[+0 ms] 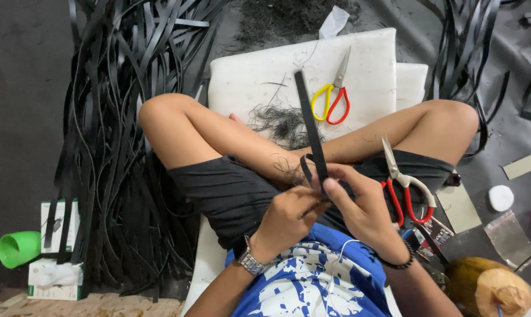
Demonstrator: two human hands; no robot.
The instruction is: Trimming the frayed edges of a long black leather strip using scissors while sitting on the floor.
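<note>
Seated cross-legged on a white cushion (242,76), a person's left hand (286,220) and right hand (365,211) both grip a black strip (310,126) upright over the lap — red-handled scissors (403,188) resting just beside.

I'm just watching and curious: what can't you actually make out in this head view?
- Lower end of the black strip: hidden by the left hand and right hand.
- Coconut: cut off by the bottom edge.
- Red-handled scissors: partly behind the right hand.
- Green cup: cut off by the left edge.
</note>
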